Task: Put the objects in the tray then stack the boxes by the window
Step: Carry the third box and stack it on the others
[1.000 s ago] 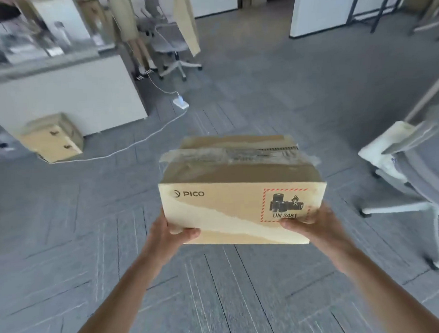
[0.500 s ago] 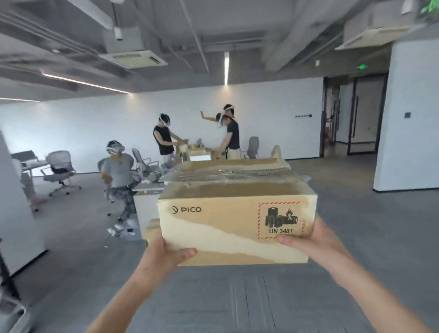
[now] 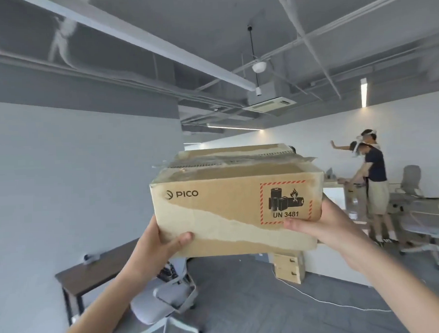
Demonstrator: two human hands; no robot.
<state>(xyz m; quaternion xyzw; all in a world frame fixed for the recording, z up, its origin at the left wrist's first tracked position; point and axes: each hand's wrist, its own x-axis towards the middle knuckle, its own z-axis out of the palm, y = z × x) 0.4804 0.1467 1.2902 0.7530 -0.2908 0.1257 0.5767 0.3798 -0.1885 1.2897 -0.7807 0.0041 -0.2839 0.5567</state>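
Observation:
I hold a brown cardboard box (image 3: 230, 206) in front of me at chest height, level, its taped top flaps shut. Its near face carries the word PICO and a red-bordered battery label. My left hand (image 3: 156, 247) grips the box's lower left corner, thumb on the front face. My right hand (image 3: 324, 224) grips the lower right corner, thumb below the label. No tray and no window show in this view.
A dark wooden table (image 3: 97, 270) stands by the white wall at left, with a grey office chair (image 3: 166, 302) beside it. A small wooden drawer unit (image 3: 288, 269) and a white counter (image 3: 336, 264) lie ahead. Two people (image 3: 375, 182) stand at right near more chairs (image 3: 417, 223).
The view has swung up from the floor and turned left across the room. The box stays in both hands, now held higher against wall and ceiling.

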